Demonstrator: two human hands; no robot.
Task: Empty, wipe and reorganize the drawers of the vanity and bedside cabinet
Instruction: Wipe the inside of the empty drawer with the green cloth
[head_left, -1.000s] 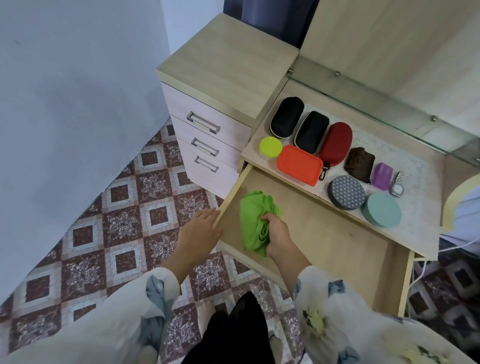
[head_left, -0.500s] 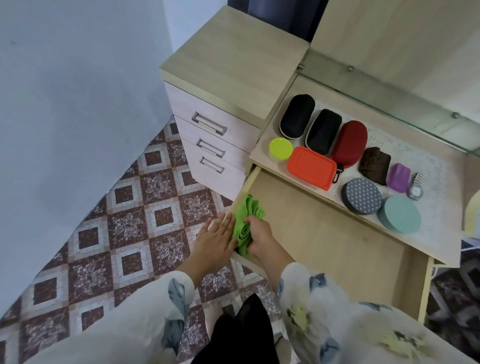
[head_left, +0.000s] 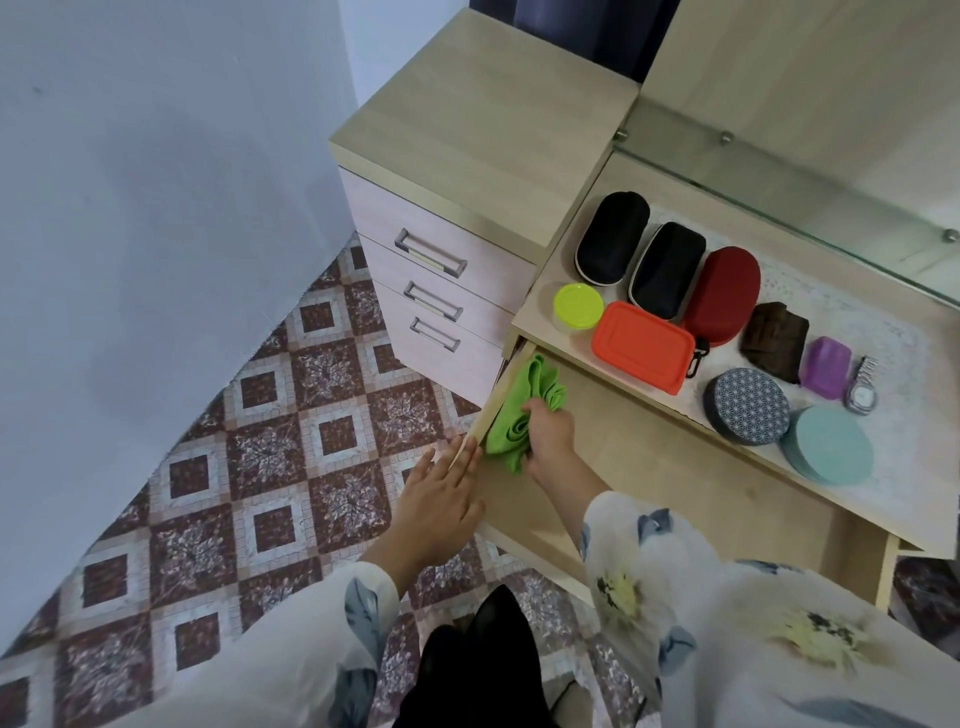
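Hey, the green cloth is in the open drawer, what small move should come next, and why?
Probably sweep the green cloth rightward across the drawer floor: the right hand grips it against the left wall, the left hand rests on that edge, and the floor lies bare.
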